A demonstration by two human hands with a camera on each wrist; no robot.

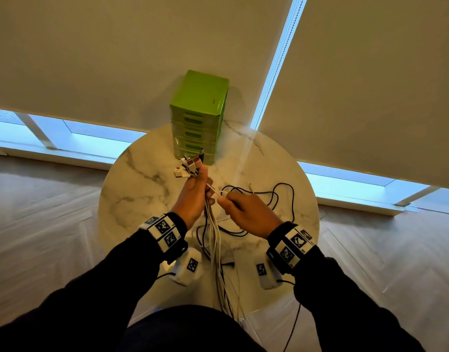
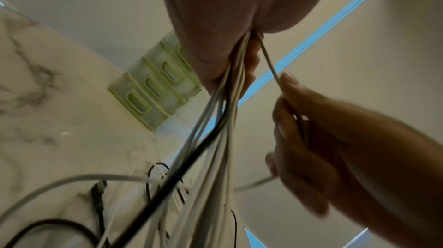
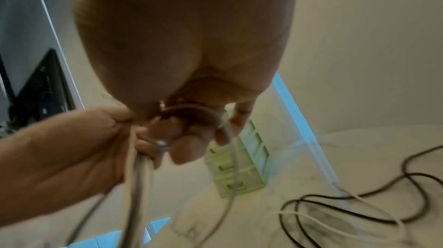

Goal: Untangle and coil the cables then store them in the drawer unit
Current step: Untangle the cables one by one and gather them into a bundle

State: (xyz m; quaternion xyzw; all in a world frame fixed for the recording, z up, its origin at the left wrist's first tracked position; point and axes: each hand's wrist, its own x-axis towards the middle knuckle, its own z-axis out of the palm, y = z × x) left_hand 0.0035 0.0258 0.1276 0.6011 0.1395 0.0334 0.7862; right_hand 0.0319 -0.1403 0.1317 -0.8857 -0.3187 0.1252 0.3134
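My left hand [image 1: 194, 191] grips a bundle of white cables [image 1: 214, 240] above the round marble table [image 1: 142, 179]. Their plug ends [image 1: 189, 165] stick out past its fingers, and the strands hang down off the table's near edge. In the left wrist view the bundle [image 2: 215, 119] includes one black strand. My right hand [image 1: 246, 212] pinches a single white cable [image 2: 271, 64] that runs taut up into the left fist. A black cable [image 1: 276, 199] lies looped on the table to the right. The green drawer unit [image 1: 199, 118] stands at the table's far edge, drawers closed.
Beige roller blinds [image 1: 370, 85] hang behind the table, with window strips below them. A black plug [image 2: 97, 195] and loose black loops [image 3: 359, 212] lie on the marble. Pale wooden floor surrounds the table.
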